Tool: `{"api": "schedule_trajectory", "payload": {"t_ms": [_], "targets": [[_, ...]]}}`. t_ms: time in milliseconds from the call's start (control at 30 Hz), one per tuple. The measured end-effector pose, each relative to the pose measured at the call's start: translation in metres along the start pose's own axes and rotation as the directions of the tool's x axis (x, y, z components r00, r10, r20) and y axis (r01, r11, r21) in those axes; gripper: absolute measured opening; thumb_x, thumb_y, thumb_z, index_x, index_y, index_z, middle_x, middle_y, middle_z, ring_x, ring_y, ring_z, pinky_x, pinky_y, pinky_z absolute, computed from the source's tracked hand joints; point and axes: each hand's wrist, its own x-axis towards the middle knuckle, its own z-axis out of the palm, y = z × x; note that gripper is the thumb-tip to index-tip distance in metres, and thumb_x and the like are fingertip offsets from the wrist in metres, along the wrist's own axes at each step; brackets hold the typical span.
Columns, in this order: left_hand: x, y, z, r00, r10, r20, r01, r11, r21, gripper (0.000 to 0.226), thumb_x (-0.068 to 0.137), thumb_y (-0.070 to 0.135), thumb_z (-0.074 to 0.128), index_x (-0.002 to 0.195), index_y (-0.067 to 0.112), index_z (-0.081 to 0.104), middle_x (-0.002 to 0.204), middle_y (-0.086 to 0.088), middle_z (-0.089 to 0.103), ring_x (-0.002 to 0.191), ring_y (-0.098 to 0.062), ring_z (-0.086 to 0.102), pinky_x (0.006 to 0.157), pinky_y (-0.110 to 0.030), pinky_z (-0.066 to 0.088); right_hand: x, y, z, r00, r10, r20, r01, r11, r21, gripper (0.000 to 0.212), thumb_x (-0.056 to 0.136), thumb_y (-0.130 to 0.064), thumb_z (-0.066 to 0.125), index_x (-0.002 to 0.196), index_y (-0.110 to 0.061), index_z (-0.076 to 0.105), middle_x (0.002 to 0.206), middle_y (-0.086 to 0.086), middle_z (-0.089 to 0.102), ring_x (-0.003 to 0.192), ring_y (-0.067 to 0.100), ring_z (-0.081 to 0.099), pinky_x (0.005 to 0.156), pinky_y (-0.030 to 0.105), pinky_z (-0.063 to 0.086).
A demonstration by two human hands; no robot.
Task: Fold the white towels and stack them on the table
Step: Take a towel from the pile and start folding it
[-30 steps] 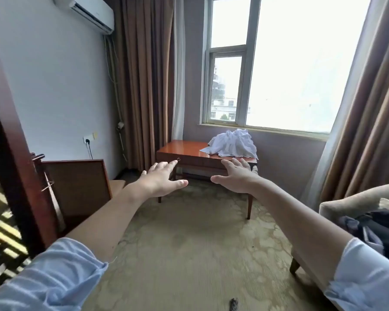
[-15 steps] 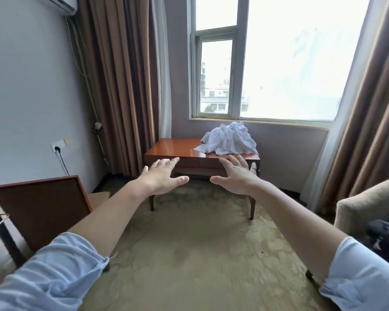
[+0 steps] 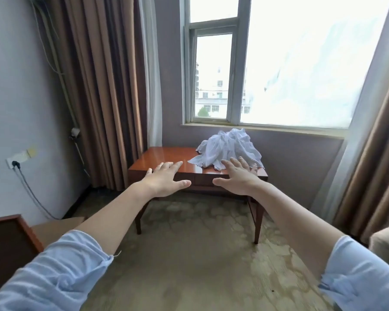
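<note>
A crumpled heap of white towels (image 3: 227, 151) lies on the right half of a low reddish wooden table (image 3: 164, 157) under the window. Both my arms are stretched forward, palms down, fingers spread. My left hand (image 3: 166, 179) hovers in front of the table's left front edge and holds nothing. My right hand (image 3: 239, 178) hovers in front of the table's right front edge, just short of the towel heap, also empty. The table still stands some way ahead of me across the carpet.
Brown curtains (image 3: 103, 86) hang left and right of the window. A dark wooden piece of furniture (image 3: 7, 243) stands at the lower left, a beige armchair (image 3: 386, 245) at the right edge. A cable (image 3: 32, 194) runs from a wall socket down to the floor.
The table and towels have come closer and larger in view as I moved toward them. My hands stay outstretched and open. The furniture at left and the armchair slid toward the frame edges.
</note>
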Motion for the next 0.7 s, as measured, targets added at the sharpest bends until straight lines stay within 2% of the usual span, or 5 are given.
{"api": "schedule_trajectory", "payload": {"t_ms": [133, 267, 400, 700], "targets": [[0.096, -0.008, 0.004, 1.000, 0.004, -0.027, -0.005, 0.999, -0.046, 0.078, 0.095, 0.060, 0.046, 0.157, 0.033, 0.008, 0.165, 0.000, 0.009, 0.152, -0.021, 0.005, 0.120, -0.052, 0.005, 0.097, 0.023, 0.003, 1.000, 0.015, -0.018, -0.016, 1.000, -0.017, 0.077, 0.090, -0.059, 0.049, 0.155, -0.033, 0.016, 0.165, -0.006, 0.005, 0.151, 0.020, -0.014, 0.116, 0.058, -0.011], [0.178, -0.025, 0.016, 1.000, 0.002, 0.004, -0.002, 0.998, -0.069, 0.077, 0.095, 0.060, 0.046, 0.157, 0.032, 0.009, 0.165, 0.000, 0.009, 0.152, -0.022, 0.005, 0.120, -0.052, 0.006, 0.178, 0.038, 0.019, 1.000, 0.027, 0.008, -0.027, 0.999, -0.022, 0.076, 0.090, -0.058, 0.049, 0.155, -0.034, 0.017, 0.165, -0.007, 0.006, 0.152, 0.020, -0.013, 0.116, 0.058, -0.013], [0.256, -0.044, 0.027, 1.000, 0.015, 0.011, -0.014, 0.996, -0.083, 0.078, 0.095, 0.061, 0.044, 0.157, 0.032, 0.008, 0.165, 0.000, 0.009, 0.152, -0.022, 0.006, 0.120, -0.052, 0.007, 0.249, 0.050, 0.029, 0.999, 0.038, 0.018, -0.038, 0.999, -0.026, 0.077, 0.090, -0.060, 0.048, 0.155, -0.034, 0.017, 0.165, -0.007, 0.007, 0.152, 0.020, -0.011, 0.117, 0.060, -0.009], [0.479, -0.092, 0.043, 0.991, 0.134, 0.019, -0.132, 0.989, -0.071, 0.077, 0.094, 0.060, 0.045, 0.157, 0.031, 0.010, 0.165, 0.001, 0.010, 0.152, -0.021, 0.006, 0.120, -0.054, 0.007, 0.443, 0.084, 0.053, 0.990, 0.137, -0.023, -0.138, 0.989, -0.053, 0.080, 0.092, -0.059, 0.048, 0.157, -0.030, 0.012, 0.166, -0.003, 0.002, 0.152, 0.022, -0.009, 0.117, 0.061, -0.009]]}}
